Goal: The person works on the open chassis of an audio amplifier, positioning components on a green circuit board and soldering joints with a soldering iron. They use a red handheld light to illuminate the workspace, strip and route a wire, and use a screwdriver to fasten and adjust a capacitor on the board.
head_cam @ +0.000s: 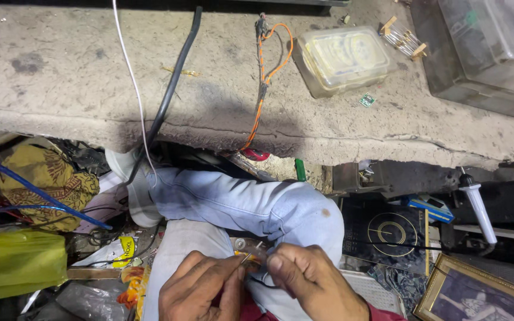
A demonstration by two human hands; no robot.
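Component point(252, 254), small and metallic, possibly wire-leaded, sits over the lap, pinched between both hands: left hand point(200, 288) and right hand point(310, 285) closed on it; fine lead-work seems underway, needing steady fingertips.

Both hands, left hand point(200, 288) beside right hand point(313, 282), lie on the knee point(292, 208); workbench point(60, 77) behind.
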